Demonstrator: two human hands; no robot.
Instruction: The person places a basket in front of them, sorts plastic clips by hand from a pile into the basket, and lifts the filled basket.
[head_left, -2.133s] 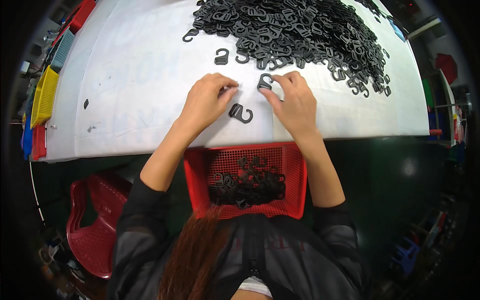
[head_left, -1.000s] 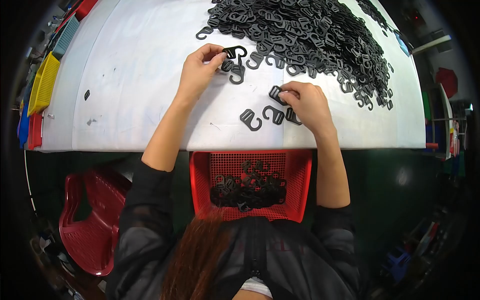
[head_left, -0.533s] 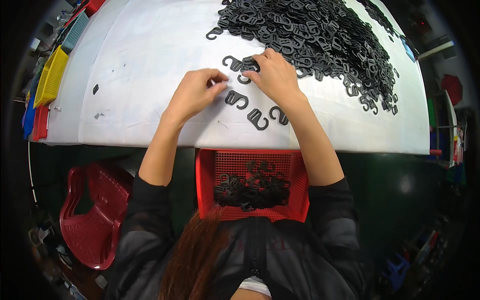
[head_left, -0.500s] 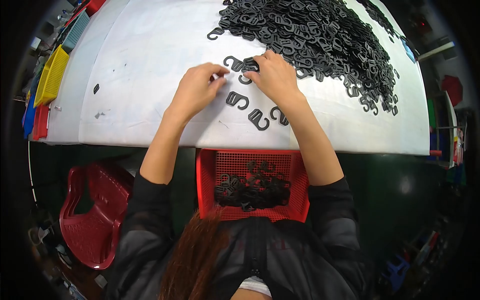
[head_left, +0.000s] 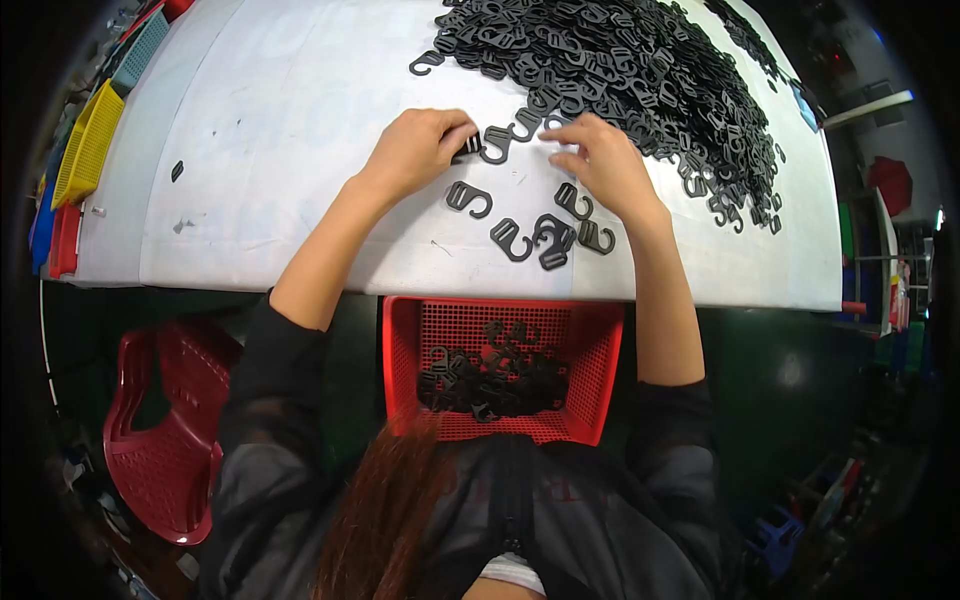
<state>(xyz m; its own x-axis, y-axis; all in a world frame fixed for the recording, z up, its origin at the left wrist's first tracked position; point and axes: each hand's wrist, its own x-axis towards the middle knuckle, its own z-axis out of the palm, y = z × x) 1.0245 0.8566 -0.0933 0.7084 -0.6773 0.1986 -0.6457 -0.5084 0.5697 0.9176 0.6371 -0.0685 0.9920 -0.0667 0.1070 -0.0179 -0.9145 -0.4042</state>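
Note:
My left hand [head_left: 420,152] is over the white table, its fingers closed on a black plastic hook [head_left: 468,147] that they partly cover. Just right of those fingertips lies another hook [head_left: 495,145]. My right hand [head_left: 603,165] hovers near the lower edge of a big pile of black hooks [head_left: 620,70], thumb and fingers apart with nothing between them. Nearer the front edge lie several loose hooks, among them one below my left hand [head_left: 467,198] and a small overlapping cluster [head_left: 553,238] below my right.
Below the table edge, a red plastic basket [head_left: 394,350] holds more black hooks. A dark red chair [head_left: 165,430] stands at lower left. Yellow [head_left: 90,145] and blue-grey [head_left: 140,52] baskets line the table's left side. One small black piece [head_left: 178,171] lies alone on the left.
My right hand has moved right and toward me, away from the pile's edge. My left hand has come onto a hook. More hooks lie in the group near the front edge.

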